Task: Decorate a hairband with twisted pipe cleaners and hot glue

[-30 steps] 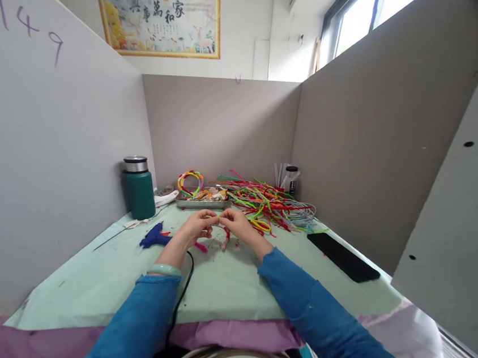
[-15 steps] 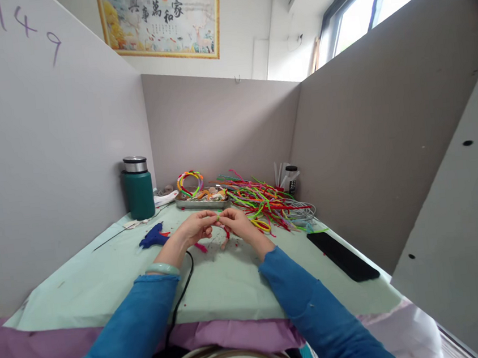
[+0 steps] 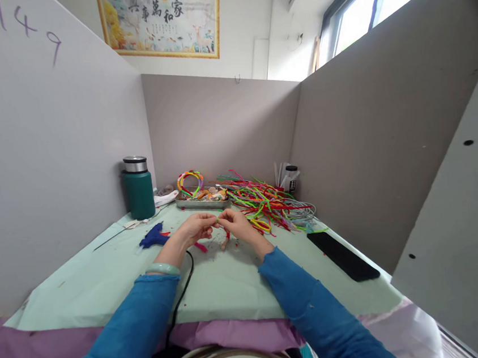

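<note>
Over the middle of the table, my left hand (image 3: 197, 228) and my right hand (image 3: 235, 222) meet at the fingertips. Both pinch a short bit of green pipe cleaner (image 3: 217, 220), mostly covered by the fingers. Below them on the table lie a pink pipe cleaner piece (image 3: 200, 247) and a red-and-pink piece (image 3: 226, 239), partly hidden by my hands. A blue glue gun (image 3: 153, 236) rests just left of my left wrist, its black cord (image 3: 186, 295) running down toward the table's front edge.
A heap of coloured pipe cleaners (image 3: 262, 199) spreads behind my right hand. Farther back stands a metal tray (image 3: 203, 204) with small items and a colourful ring (image 3: 189, 175). A green bottle (image 3: 138, 192) is at left, a black flat object (image 3: 342, 255) at right. Partitions enclose the table.
Both hands have shifted very slightly, fingertips still together on the green piece, which shows a little less. Everything else has stayed where it was.
</note>
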Demonstrator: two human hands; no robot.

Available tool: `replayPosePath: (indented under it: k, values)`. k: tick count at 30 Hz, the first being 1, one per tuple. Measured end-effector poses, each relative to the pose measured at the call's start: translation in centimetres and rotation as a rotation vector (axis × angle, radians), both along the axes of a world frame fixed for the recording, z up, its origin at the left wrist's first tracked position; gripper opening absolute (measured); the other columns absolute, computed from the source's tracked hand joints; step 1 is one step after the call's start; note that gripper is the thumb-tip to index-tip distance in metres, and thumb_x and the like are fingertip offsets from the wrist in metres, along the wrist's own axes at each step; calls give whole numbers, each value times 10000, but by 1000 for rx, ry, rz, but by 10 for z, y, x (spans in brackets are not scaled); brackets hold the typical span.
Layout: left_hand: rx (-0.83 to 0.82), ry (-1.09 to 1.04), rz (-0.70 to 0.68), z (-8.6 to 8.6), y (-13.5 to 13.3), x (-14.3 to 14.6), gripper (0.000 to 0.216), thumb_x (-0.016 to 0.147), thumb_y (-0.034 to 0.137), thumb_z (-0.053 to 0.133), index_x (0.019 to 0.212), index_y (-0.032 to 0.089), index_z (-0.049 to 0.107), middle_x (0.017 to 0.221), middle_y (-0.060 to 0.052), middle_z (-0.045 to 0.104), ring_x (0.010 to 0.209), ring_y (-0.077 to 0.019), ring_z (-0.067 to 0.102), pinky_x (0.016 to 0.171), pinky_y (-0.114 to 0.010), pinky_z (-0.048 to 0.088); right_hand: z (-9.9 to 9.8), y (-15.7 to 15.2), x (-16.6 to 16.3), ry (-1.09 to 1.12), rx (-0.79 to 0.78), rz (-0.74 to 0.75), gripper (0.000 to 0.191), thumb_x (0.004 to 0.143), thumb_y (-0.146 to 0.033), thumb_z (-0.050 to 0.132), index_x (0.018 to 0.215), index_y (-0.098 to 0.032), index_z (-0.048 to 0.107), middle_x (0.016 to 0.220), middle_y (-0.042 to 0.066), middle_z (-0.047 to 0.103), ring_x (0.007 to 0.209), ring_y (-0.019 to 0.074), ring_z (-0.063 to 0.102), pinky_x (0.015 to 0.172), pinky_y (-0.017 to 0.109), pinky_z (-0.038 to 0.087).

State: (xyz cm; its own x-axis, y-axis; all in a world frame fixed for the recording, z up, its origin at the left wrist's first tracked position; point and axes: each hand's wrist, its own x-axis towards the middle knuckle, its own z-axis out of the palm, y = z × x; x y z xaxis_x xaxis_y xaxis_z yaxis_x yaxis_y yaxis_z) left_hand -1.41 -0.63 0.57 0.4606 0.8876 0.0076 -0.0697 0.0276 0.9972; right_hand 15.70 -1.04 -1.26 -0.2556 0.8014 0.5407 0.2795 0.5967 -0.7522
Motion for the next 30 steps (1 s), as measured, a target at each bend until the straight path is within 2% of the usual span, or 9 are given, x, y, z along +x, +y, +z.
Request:
replayPosePath:
  k: [8, 11, 16, 22, 30]
  values:
    - [-52, 49, 23, 2, -1, -1, 357, 528, 332, 785, 739, 130, 580, 657, -14, 614, 425, -48, 435, 492, -239, 406, -1, -5, -1, -63, 34, 20, 143, 751, -282, 510, 758, -171, 600, 629, -26, 528, 528, 94, 426, 482, 194, 331]
    - [-51, 101, 58, 1, 0, -1, 316, 529, 297, 764, 719, 129, 576, 643, -18, 618, 426, -62, 453, 492, -250, 415, 1, -7, -1, -139, 107, -2, 110, 758, -229, 502, 738, -177, 596, 635, -24, 541, 547, 99, 442, 527, 207, 338]
    - [53, 227, 132, -1, -2, 2, 209, 567, 254, 705, 668, 136, 566, 639, -40, 638, 417, -79, 464, 456, -251, 406, 2, -11, -2, -264, 241, -54, 100, 767, -169, 509, 699, -183, 581, 679, -4, 566, 626, 119, 481, 601, 228, 340]
    - [120, 362, 205, -2, -3, 7, 161, 589, 223, 660, 651, 150, 531, 604, -35, 642, 386, -79, 451, 404, -227, 360, -2, -11, -1, -318, 208, -44, 96, 788, -156, 516, 735, -181, 592, 736, 10, 582, 656, 123, 509, 593, 218, 344]
    - [92, 256, 135, -4, 1, 3, 312, 575, 335, 723, 725, 144, 527, 669, -35, 661, 420, -65, 465, 451, -232, 408, -2, -8, 0, -342, 239, -99, 91, 789, -144, 512, 733, -175, 575, 749, 3, 575, 691, 117, 527, 632, 219, 365]
